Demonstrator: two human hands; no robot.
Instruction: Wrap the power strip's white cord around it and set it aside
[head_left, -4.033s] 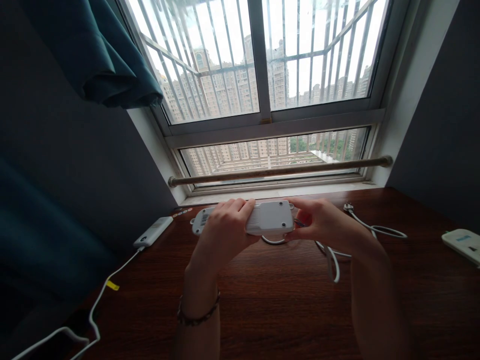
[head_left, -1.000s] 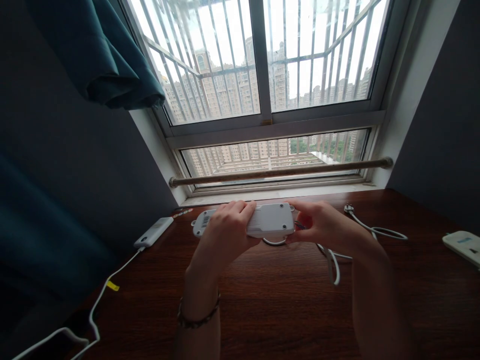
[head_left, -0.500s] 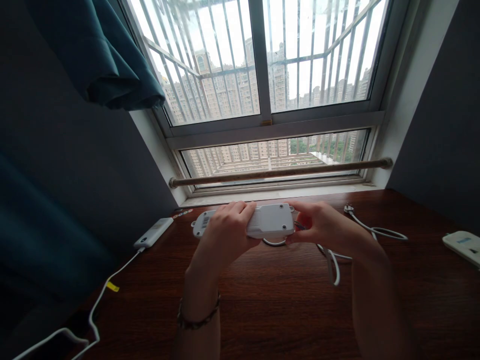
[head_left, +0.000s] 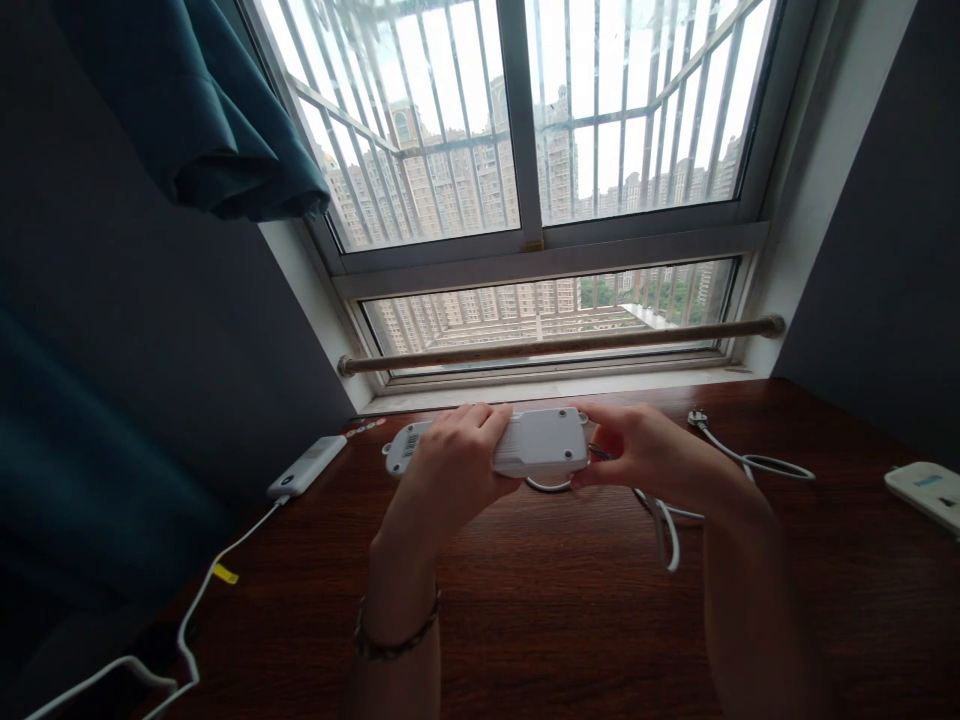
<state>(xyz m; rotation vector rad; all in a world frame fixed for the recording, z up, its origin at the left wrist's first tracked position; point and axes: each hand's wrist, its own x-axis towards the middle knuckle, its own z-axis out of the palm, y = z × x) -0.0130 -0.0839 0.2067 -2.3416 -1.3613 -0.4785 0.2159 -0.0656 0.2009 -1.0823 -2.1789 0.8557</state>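
Above desk, at 12 o'clock: strip gripped by left hand, right hand; unmoved since earlier frames.

So it's a white power strip, long and flat with rounded ends, held up off the wooden desk, lying level and running left to right. The back side is what shows: plain plastic with small dark screw holes near the right end and a barcode sticker on the left end. The middle is covered by fingers. Its white cord leaves the right end, loops down onto the desk and trails off right to a plug lying near the windowsill.
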